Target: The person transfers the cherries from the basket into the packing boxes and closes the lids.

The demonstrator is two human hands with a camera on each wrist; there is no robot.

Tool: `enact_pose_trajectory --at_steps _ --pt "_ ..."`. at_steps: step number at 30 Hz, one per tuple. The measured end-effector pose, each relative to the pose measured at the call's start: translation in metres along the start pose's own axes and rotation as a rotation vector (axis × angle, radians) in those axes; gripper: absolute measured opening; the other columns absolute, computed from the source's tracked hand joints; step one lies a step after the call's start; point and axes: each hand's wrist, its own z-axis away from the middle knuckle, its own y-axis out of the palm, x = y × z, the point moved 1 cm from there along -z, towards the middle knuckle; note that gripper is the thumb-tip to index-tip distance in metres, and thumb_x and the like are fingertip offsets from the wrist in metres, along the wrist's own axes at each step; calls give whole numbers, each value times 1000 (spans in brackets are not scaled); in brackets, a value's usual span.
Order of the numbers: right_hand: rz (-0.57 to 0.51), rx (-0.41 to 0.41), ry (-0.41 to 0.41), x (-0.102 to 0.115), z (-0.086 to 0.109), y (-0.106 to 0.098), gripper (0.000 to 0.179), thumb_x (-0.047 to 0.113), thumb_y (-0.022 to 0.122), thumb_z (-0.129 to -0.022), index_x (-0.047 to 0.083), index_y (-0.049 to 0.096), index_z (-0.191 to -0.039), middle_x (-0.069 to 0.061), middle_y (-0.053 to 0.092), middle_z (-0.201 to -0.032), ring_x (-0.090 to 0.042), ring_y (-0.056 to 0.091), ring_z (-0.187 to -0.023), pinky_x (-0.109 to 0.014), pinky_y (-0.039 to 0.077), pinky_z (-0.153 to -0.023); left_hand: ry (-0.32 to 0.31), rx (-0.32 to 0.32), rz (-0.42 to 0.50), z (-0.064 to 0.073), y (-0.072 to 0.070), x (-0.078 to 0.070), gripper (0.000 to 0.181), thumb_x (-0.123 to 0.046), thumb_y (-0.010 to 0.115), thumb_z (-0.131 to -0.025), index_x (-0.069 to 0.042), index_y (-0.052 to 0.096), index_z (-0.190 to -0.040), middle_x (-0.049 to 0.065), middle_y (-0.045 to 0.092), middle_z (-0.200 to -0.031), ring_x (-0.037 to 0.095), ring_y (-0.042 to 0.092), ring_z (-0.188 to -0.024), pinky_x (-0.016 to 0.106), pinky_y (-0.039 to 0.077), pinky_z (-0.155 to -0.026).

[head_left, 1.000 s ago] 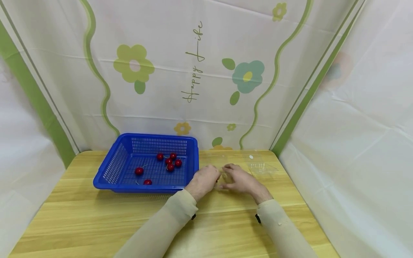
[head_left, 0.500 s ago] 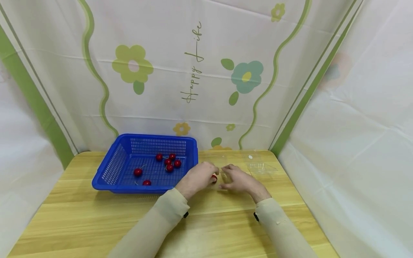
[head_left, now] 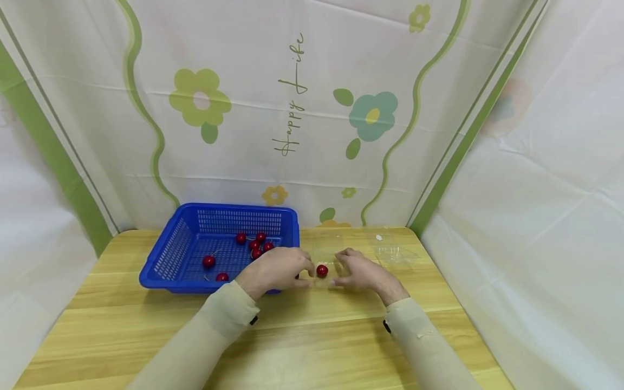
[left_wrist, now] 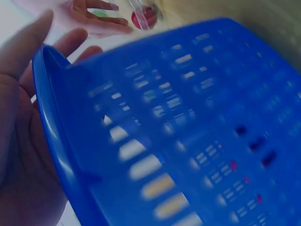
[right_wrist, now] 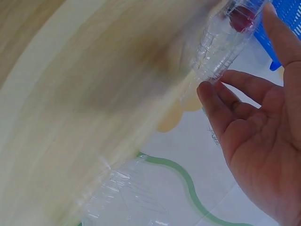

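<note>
A red cherry [head_left: 322,271] sits inside a clear plastic box [right_wrist: 216,52] on the table, just right of the blue basket [head_left: 166,283]. My right hand [head_left: 363,273] holds the box at its right end, fingertips on one corner and thumb by the other. Left of the box, my left hand [head_left: 280,268] is over the basket's right rim, thumb and fingers spread apart with nothing between them. In the left wrist view the basket wall passes close beside that palm. Several more cherries [head_left: 209,261] with stems lie in the basket.
Another clear plastic box [head_left: 395,252] stands toward the back right corner of the wooden table [head_left: 312,336]. A printed white curtain [head_left: 244,162] hangs right behind the table, with white sheets at both sides.
My left hand has let go of the cherry in the box and drawn back left toward the basket, its fingers spreading. My right hand has stayed at the box.
</note>
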Motion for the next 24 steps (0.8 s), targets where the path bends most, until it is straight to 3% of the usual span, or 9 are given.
enact_pose_trajectory --at_steps 9,19,24 --pt "10 0 -5 -1 -1 0 92 49 89 -105 -2 54 -172 -24 54 -177 -45 54 -165 -61 51 -136 54 34 10 11 -2 11 26 -44 97 -99 -22 90 -110 -5 82 -122 16 76 -121 34 69 -103" --pt "8 -6 -22 -1 -1 0 93 47 92 -104 -6 54 -171 -28 54 -176 -48 54 -164 -63 50 -136 -1 11 1 15 0 25 17 -36 95 -102 -20 92 -107 1 84 -127 23 78 -131 40 70 -111" --pt "11 -8 -19 0 1 0 93 48 91 -104 -5 53 -171 -27 54 -176 -47 54 -164 -62 50 -136 -7 -2 -6 17 -1 34 17 -37 94 -103 -20 91 -107 -1 83 -119 22 78 -123 38 70 -107"
